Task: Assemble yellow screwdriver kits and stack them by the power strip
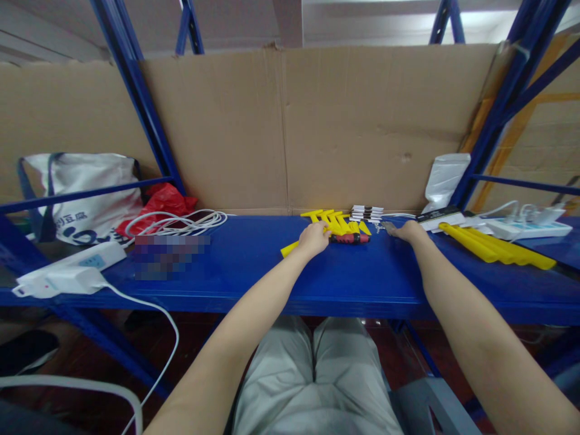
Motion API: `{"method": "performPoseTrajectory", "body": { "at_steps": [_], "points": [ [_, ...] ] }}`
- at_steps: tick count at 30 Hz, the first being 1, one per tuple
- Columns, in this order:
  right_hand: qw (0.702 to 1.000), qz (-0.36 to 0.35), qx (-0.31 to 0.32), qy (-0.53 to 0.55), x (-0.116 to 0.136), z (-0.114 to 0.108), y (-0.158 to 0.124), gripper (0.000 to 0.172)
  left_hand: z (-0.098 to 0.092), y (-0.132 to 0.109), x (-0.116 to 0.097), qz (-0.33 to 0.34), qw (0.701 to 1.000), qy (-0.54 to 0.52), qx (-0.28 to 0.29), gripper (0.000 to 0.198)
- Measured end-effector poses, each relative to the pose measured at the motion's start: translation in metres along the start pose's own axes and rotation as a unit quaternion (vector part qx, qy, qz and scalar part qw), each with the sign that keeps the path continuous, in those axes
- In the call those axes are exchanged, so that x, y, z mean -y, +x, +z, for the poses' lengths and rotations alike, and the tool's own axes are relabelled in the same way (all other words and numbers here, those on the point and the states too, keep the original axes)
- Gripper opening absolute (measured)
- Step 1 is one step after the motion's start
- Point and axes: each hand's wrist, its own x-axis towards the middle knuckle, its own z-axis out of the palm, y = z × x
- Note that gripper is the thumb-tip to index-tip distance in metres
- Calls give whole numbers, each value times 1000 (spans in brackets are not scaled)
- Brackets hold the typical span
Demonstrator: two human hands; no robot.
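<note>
My left hand [313,239] is closed round a yellow plastic piece [289,249], whose end sticks out to the left of the fist. Just beyond it lies a row of yellow T-shaped plastic pieces [333,220]. A red and black screwdriver-like tool [352,238] rests beside my left fingers. My right hand [404,231] is low over the blue shelf, fingers bent together at some small silvery metal pieces [388,227]. What its fingertips hold is too small to make out. Small white boxes with dark bands [367,213] are stacked behind, between the two hands.
Long yellow plastic strips [498,244] lie at the right, near a white power strip [528,228] and a black-and-white box [439,217]. On the left are coiled white cable [181,222], a red bag [158,205], a cloth bag [90,193] and another power strip [72,269]. Cardboard [317,127] stands behind.
</note>
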Motion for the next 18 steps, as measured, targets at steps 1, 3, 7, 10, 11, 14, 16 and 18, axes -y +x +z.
{"method": "performPoseTrajectory", "body": {
  "at_steps": [1,3,7,10,11,14,16,18],
  "points": [
    [1000,14,-3,0,-1,0,0,50,0,0,0,-1,1000,4,3,27],
    [999,36,-5,2,-4,1,2,50,-1,0,-1,-2,1000,9,7,28],
    [998,54,-4,12,-12,6,8,46,-2,-1,-2,-3,1000,11,11,29],
    [998,61,14,13,-14,7,14,47,-2,-1,-2,-2,1000,11,11,28],
    [998,63,22,13,-14,7,15,48,-3,-1,-2,-1,1000,11,11,29],
    [997,70,29,9,-14,9,21,49,-3,-1,-3,0,1000,10,13,29],
    [997,76,24,4,-16,12,25,47,-4,-1,-3,-1,1000,10,15,29],
    [998,60,5,11,-19,16,28,44,-4,-2,-4,-2,1000,10,16,30]
  ]
}}
